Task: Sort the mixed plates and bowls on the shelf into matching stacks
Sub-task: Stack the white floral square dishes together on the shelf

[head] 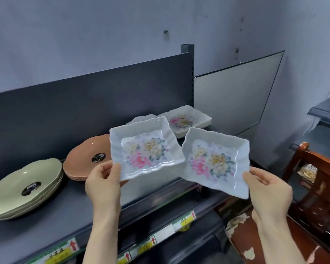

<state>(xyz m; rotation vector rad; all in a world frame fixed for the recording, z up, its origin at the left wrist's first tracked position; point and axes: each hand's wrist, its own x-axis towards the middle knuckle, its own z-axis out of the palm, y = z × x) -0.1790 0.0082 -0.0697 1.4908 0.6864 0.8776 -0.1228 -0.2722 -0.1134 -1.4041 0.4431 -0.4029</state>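
My left hand [103, 184] pinches the near corner of a white square floral plate [146, 147] held up over the shelf. My right hand [268, 189] grips the corner of a second matching floral plate [216, 161] beside it. Behind them on the dark shelf [69, 210] sits a stack of the same floral plates [185, 121] at the right end. A stack of terracotta scalloped plates [84, 161] sits left of the held plates, partly hidden by the left one. At the far left lies a stack of green scalloped plates [25, 187].
A dark back panel [84, 103] and an upright post [188, 73] bound the shelf. Price labels [183, 221] run along its front edge. A wooden chair [316, 187] stands at the right, and a lower shelf level shows below.
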